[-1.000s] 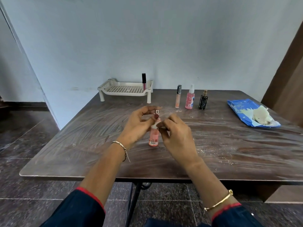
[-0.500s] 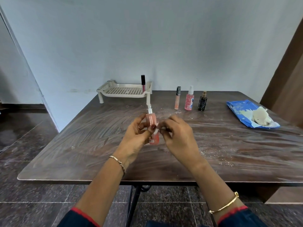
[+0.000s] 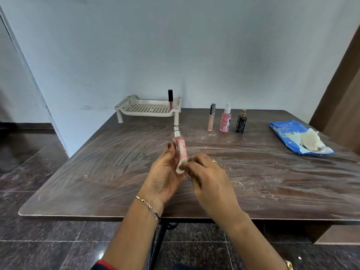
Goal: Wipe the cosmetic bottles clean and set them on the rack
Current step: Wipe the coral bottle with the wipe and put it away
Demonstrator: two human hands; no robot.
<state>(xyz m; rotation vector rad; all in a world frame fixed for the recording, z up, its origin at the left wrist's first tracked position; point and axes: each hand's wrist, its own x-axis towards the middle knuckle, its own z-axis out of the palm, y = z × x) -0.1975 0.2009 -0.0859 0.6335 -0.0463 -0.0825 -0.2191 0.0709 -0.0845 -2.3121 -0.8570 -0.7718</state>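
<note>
My left hand (image 3: pixel 163 178) grips a pink spray bottle (image 3: pixel 180 146) with a silver nozzle, held above the table and tilted away from me. My right hand (image 3: pixel 209 178) pinches a small white wipe pad (image 3: pixel 180 167) against the bottle's lower end. A white perforated rack (image 3: pixel 148 108) stands at the back of the table with one dark-capped lip gloss tube (image 3: pixel 170 99) upright on its right side. Three more stand in a row to the right: a peach gloss tube (image 3: pixel 211 117), a pink spray bottle (image 3: pixel 225 120) and a black bottle (image 3: pixel 241 121).
The dark wooden table (image 3: pixel 97 172) has streaks and white specks on it. A blue wipe packet (image 3: pixel 286 133) with a crumpled white wipe (image 3: pixel 309 141) on it lies at the right. A wall runs behind the table and a brown door stands at the far right.
The pink bottle has been lifted off the table and tilted away from me. My right hand has moved the pad from the bottle's neck down to its lower end.
</note>
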